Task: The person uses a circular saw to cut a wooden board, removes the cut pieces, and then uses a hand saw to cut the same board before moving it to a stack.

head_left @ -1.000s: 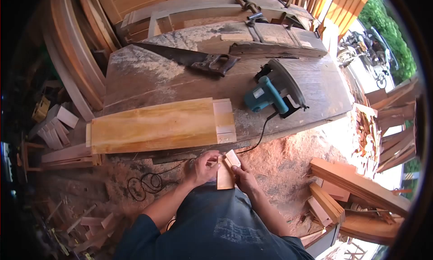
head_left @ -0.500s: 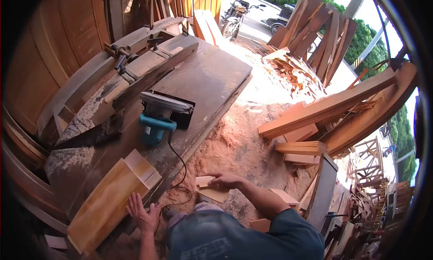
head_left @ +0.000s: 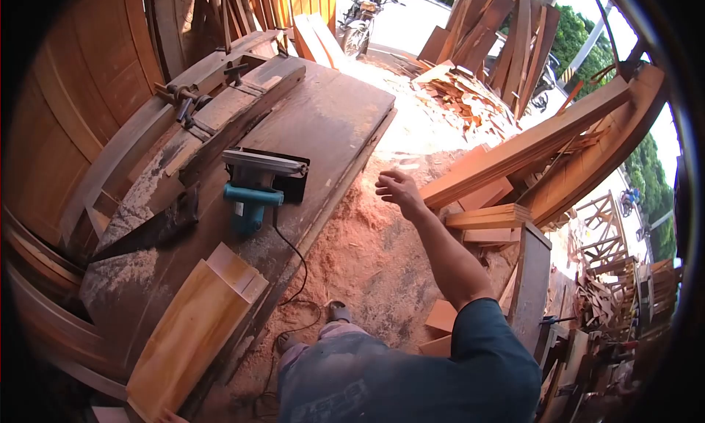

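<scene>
My right hand [head_left: 399,188] is raised over the sawdust-covered floor, its fingers loosely curled and apart with nothing visible in them. Only a bit of my left hand [head_left: 172,417] shows at the bottom edge, beside the lower end of a pale wooden board [head_left: 183,324]; its grip is hidden. That board lies on the near part of the workbench [head_left: 330,103], with shorter wood pieces [head_left: 236,270] at its upper end. Beyond them a teal circular saw [head_left: 251,195] rests on the bench, its cord hanging over the edge. A handsaw [head_left: 158,221] lies to the left.
Clamps [head_left: 183,103] hold curved timber along the bench's far left side. Long beams [head_left: 529,151] jut in from the right above a dark upright board [head_left: 527,291]. A heap of wood scraps [head_left: 470,100] lies ahead, and the cord [head_left: 301,265] trails near my feet.
My right hand has moved up and away from my legs; the light wood pieces it held are no longer in it. My left hand has dropped to the bottom edge of view.
</scene>
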Demonstrator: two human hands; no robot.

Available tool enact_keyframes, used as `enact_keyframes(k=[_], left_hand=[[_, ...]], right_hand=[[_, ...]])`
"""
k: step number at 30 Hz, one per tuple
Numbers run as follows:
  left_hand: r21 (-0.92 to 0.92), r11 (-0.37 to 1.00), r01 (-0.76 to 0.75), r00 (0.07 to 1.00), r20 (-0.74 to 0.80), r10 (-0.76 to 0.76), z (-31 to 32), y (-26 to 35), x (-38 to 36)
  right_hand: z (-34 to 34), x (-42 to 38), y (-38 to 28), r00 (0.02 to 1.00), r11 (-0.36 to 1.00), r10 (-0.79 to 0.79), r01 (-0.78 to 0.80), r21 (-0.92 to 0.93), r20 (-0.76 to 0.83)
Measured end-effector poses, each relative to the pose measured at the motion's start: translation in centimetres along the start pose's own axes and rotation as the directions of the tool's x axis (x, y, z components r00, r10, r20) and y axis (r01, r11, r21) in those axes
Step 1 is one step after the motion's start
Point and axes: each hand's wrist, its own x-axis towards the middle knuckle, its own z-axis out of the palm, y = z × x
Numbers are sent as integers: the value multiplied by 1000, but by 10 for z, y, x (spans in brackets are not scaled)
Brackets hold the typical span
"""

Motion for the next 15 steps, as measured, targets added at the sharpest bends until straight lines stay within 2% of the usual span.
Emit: enact_keyframes(k=[1, 2, 3, 4, 5, 6, 7, 8, 9, 10, 12, 15], left_hand=[[-10, 1000, -17, 1000, 26, 17, 28, -71, 58], [-21, 999, -33, 998, 52, 34, 51, -132, 108], [-33, 998, -49, 996, 77, 51, 61, -165, 142], [-67, 985, 158, 987, 35, -156, 61, -180, 146], [-336, 857, 390, 920, 109, -376, 69, -199, 158], [-489, 820, 297, 950, 64, -306, 72, -215, 162], [-568, 716, 406, 905, 143, -400, 63, -209, 153], [-688, 578, 439, 897, 375, -235, 68, -232, 177], [-634, 542, 552, 833, 441, -334, 53, -213, 156], [-581, 532, 616, 788, 452, -419, 48, -205, 153], [-674, 442, 592, 806, 488, -336, 50, -206, 157], [-793, 251, 554, 825, 485, -289, 63, -204, 162]], right_hand=[[41, -18, 17, 991, 997, 68, -62, -56, 119], [73, -32, 39, 960, 989, 85, -50, -136, 265], [112, -57, 44, 940, 965, 102, -14, -263, 326], [145, -73, 57, 914, 956, 69, 55, -289, 401], [175, -87, 70, 877, 945, 34, 128, -302, 479], [205, -99, 82, 869, 926, 3, 184, -330, 495], [229, -109, 90, 865, 902, -39, 247, -356, 500], [250, -118, 98, 864, 872, -87, 307, -382, 495], [269, -126, 106, 877, 841, -112, 335, -426, 468], [285, -131, 112, 890, 805, -145, 360, -472, 432], [308, -141, 119, 916, 726, -258, 394, -564, 308], [319, -141, 135, 944, 700, -172, 317, -639, 280]])
